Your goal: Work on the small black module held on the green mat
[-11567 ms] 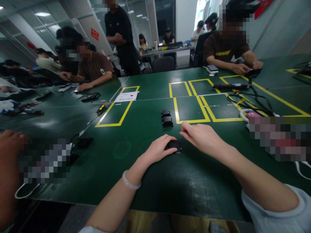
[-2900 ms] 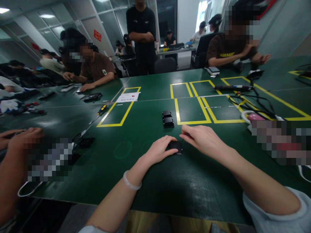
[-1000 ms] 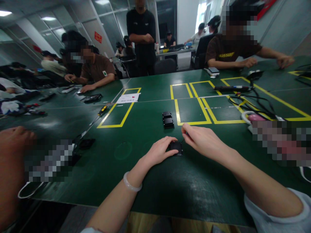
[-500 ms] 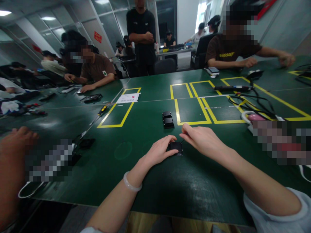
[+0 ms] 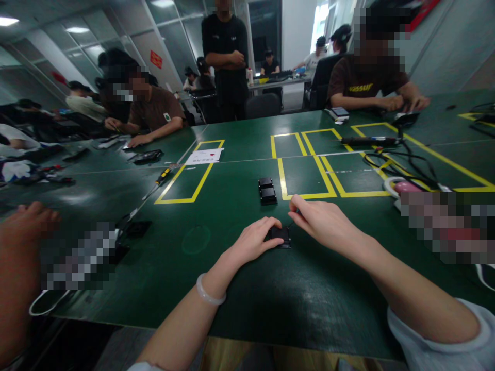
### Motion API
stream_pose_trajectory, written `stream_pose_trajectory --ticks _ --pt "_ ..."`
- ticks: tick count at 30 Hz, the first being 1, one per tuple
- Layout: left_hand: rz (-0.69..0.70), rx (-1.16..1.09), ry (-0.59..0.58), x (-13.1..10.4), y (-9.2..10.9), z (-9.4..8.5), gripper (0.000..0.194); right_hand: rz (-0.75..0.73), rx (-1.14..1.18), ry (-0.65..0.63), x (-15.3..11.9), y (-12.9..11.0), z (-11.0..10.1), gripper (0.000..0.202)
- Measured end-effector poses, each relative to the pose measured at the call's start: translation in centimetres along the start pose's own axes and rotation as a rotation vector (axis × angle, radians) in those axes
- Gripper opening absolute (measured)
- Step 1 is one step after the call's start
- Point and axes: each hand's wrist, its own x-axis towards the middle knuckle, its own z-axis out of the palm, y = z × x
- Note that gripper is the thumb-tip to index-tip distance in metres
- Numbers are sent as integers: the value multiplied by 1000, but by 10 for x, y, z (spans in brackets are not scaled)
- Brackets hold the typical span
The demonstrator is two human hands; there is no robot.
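On the green table (image 5: 232,288) lies a small flat black square part (image 5: 281,237). My left hand (image 5: 253,239), a pale bangle on its wrist, grips this part between thumb and fingers from the left. My right hand (image 5: 320,219) is closed in a pinch on a thin dark tool (image 5: 293,223), whose tip meets the part's upper right corner; its exact kind is too small to tell. Just beyond, a black piece with two raised blocks (image 5: 267,191) rests on the table, touched by neither hand.
Yellow tape outlines (image 5: 309,196) mark the table. A yellow-black screwdriver (image 5: 163,176) and white paper sheet (image 5: 204,156) lie to the left. Black cables (image 5: 410,167) tangle at right. Another person's hand (image 5: 31,226) is at the left edge; co-workers sit across.
My hands hold nearly the same pose, the right one shifted very slightly. Across the table, the person at right has drawn an outstretched hand inward.
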Motion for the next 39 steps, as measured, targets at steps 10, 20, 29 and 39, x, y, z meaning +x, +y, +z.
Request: stream_pose_trajectory --ticks 10,20,29,39 --pt "-19 -19 3 0 1 0 32 10 8 -16 0 -1 -2 13" --pt "4 24 -15 1 -3 2 36 -14 35 3 -2 -4 -3 11" --pt "8 41 -22 1 -2 1 34 13 -36 -19 -1 -3 -1 14" --pt "14 36 -26 1 -3 0 34 12 -33 -16 -2 -6 -4 15"
